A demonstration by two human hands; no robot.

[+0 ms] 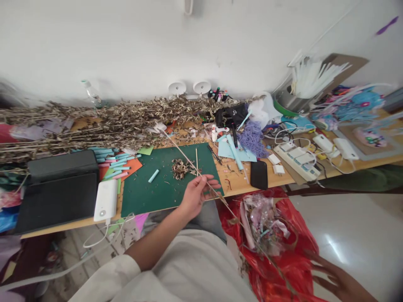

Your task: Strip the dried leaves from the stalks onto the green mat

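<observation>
My left hand [195, 193] pinches a long, thin dried plant stem [185, 157] between thumb and fingers, above the front edge of the green cutting mat [151, 193]. The stem slants from the mat's far side down to the right, with a few withered leaves low on it. At the lower right, my right hand [341, 277] has its fingers apart, beside a red plastic bag [296, 228] of scraps; no held thing shows in it. On the mat lie a small heap of dry leaves [181, 168], a short stick [197, 161] and a light-blue tube [153, 175].
Dried leafy stalks [126, 117] spread along the wall. Left stand a black box [63, 184] and a white power bank [105, 200]. Rightward are a glue gun [217, 133], purple yarn [252, 138], a phone [259, 175] and a power strip [297, 161] with cables.
</observation>
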